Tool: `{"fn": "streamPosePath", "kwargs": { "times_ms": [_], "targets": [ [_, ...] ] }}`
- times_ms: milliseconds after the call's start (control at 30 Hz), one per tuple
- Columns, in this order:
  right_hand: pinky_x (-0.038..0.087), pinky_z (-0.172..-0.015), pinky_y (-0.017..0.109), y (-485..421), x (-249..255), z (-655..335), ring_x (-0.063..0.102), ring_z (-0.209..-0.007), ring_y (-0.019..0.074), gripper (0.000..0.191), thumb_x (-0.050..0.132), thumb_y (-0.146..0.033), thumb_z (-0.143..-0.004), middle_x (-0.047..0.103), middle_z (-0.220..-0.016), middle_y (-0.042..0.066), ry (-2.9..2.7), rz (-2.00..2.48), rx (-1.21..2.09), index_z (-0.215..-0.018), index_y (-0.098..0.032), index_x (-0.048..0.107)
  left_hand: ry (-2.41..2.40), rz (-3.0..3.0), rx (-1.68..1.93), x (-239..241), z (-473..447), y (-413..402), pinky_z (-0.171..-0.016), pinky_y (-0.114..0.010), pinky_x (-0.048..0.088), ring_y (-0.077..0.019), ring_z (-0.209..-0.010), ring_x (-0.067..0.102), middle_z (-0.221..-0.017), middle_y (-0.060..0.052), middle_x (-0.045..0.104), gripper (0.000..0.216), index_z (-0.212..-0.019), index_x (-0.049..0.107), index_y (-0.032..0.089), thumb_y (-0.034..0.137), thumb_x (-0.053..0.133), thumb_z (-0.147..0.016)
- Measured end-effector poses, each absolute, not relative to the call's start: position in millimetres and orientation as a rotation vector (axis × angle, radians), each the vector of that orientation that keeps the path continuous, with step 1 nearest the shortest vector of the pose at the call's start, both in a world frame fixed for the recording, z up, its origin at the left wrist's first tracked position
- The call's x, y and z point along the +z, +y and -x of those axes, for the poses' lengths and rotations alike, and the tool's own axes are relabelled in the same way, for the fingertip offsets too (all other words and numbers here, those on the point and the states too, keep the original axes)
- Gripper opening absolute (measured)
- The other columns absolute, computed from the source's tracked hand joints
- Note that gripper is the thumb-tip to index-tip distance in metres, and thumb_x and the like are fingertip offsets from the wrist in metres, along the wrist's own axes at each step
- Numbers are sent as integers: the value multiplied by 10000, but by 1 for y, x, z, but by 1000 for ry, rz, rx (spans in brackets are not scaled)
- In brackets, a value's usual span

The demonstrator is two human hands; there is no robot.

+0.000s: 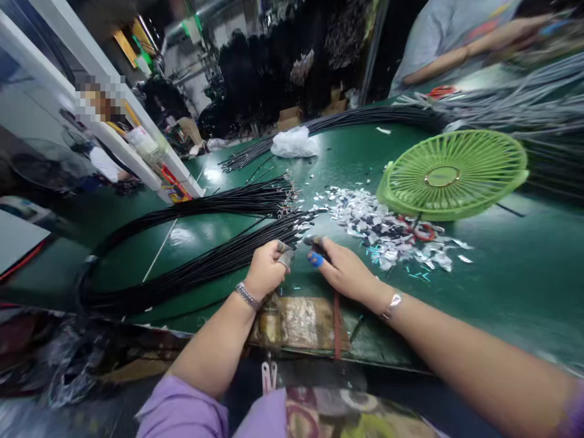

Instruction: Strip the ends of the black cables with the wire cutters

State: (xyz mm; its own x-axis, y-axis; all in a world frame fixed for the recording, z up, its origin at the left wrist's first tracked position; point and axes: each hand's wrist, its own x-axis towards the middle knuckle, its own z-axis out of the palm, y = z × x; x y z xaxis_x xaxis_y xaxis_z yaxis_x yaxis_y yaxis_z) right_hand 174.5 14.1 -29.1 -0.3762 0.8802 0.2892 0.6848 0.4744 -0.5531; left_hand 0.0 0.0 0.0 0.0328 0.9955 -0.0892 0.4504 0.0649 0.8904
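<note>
My left hand [267, 267] is closed in a pinch at the near ends of a bundle of black cables [196, 267] that lies across the green table [502, 267]. A grey cover sits on its fingertip. My right hand [342, 267] is close beside it, fingers curled and pinched at the cable ends [303, 231], with a blue cover on the thumb. What the fingers pinch is too small to make out. A second bundle of black cables [219, 204] lies just beyond.
A heap of stripped foil and plastic scraps [378, 225] lies right of my hands. Behind it a green fan grille [451, 173] lies on the table. Farther off are a white plastic bag [294, 143], more cable bundles [365, 115], and another person's arm [456, 58].
</note>
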Motion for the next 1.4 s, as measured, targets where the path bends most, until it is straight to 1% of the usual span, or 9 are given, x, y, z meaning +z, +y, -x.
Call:
{"fn": "streamPosePath", "kwargs": {
  "times_ms": [167, 367, 700, 800, 900, 1100, 1167, 1300, 1400],
  "targets": [
    [359, -575, 274, 9, -31, -176, 491, -626, 173, 57, 447, -213, -838, 559, -727, 39, -2231, 1153, 307, -781, -213, 456, 1583, -1669, 889, -3, -2, -2, -437, -184, 350, -79, -417, 488, -528, 40, 561, 111, -732, 550, 170, 266, 531, -784],
    [344, -580, 272, 11, -30, -175, 504, -634, 177, 52, 481, -166, -796, 572, -708, 43, -2266, 1266, 281, -759, -200, 494, 1758, -2081, 784, -1, -3, -6, -573, -230, 420, -144, -607, 616, -659, -18, 664, 87, -780, 598, 189, 232, 527, -805],
    [335, -594, 258, 10, -27, -173, 514, -643, 163, 132, 453, -99, -782, 585, -687, 37, -2310, 1252, 305, -725, -198, 518, 1872, -2318, 562, 2, -5, -11, -630, -276, 459, -207, -720, 666, -754, -63, 705, 122, -855, 609, 188, 228, 498, -824],
    [339, -595, 265, 12, -27, -174, 511, -632, 162, 146, 449, -105, -782, 578, -667, 36, -2251, 1209, 438, -686, -197, 509, 1831, -2299, 599, 2, -4, -11, -630, -273, 459, -203, -720, 670, -751, -61, 707, 121, -848, 604, 187, 229, 492, -829],
    [352, -587, 272, 16, -28, -176, 505, -616, 162, 118, 486, -197, -804, 576, -655, 25, -2070, 1177, 634, -693, -196, 526, 1787, -2234, 676, 1, -3, -10, -617, -261, 455, -188, -695, 669, -743, -55, 705, 112, -835, 598, 184, 226, 494, -829],
    [389, -565, 262, 17, -30, -169, 493, -607, 139, 269, 650, -445, -710, 552, -638, -20, -1544, 996, 1318, -735, -196, 552, 1761, -2291, 728, 0, -3, -11, -591, -248, 442, -167, -642, 645, -700, -40, 685, 99, -810, 593, 189, 230, 504, -824],
    [353, -515, 240, 14, -28, -164, 437, -550, 110, 309, 693, -457, -667, 501, -594, -47, -1389, 957, 1458, -743, -197, 546, 1754, -2351, 708, 0, -4, -13, -585, -253, 439, -174, -638, 640, -691, -43, 678, 102, -812, 596, 188, 232, 505, -822],
    [206, -413, 201, 8, -27, -160, 263, -431, 56, 324, 738, -405, -629, 350, -489, -107, -1189, 914, 1672, -742, -206, 509, 1671, -2435, 682, 1, -3, -15, -598, -251, 442, -171, -653, 635, -707, -41, 674, 89, -828, 608, 190, 209, 527, -796],
    [172, -399, 187, 8, -26, -162, 244, -416, 39, 337, 756, -368, -604, 361, -495, -109, -1100, 869, 1776, -737, -204, 494, 1609, -2405, 720, 1, -2, -14, -614, -240, 444, -152, -653, 622, -716, -31, 673, 84, -823, 609, 189, 181, 542, -772]
  ]
}}
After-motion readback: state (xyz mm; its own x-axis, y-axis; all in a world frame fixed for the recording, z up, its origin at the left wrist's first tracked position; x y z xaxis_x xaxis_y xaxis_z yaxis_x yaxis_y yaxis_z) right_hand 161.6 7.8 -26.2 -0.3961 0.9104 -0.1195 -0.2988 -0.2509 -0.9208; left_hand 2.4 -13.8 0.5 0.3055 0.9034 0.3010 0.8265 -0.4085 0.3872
